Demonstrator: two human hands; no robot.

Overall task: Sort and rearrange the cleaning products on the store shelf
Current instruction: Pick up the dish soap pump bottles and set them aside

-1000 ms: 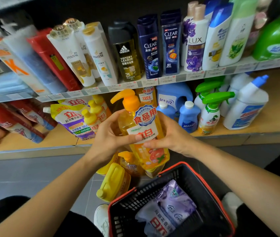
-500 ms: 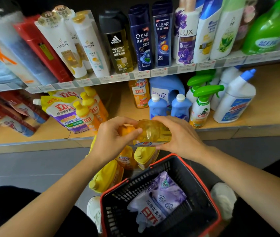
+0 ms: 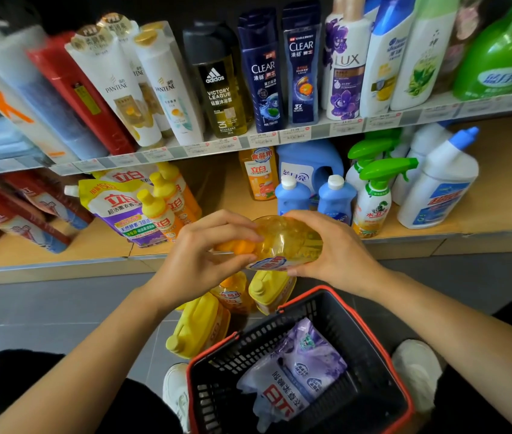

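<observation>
Both hands hold an orange dish-soap pump bottle tipped toward me, in front of the lower shelf. My left hand grips its orange pump end. My right hand wraps the bottle's body from the right. Behind them on the lower shelf stand another orange soap bottle, two small blue bottles, green-trigger sprays and white toilet cleaners. Yellow-capped soap bottles and a purple refill pouch sit further left.
Below my hands, yellow and orange jugs lie on the grey floor. A black basket with a red rim holds purple refill pouches. The upper shelf carries shampoo and body-wash bottles. My white shoes flank the basket.
The pump bottle went from upright with its label facing me to tipped over, top end toward the camera, and lower in view. Both hands kept hold of it.
</observation>
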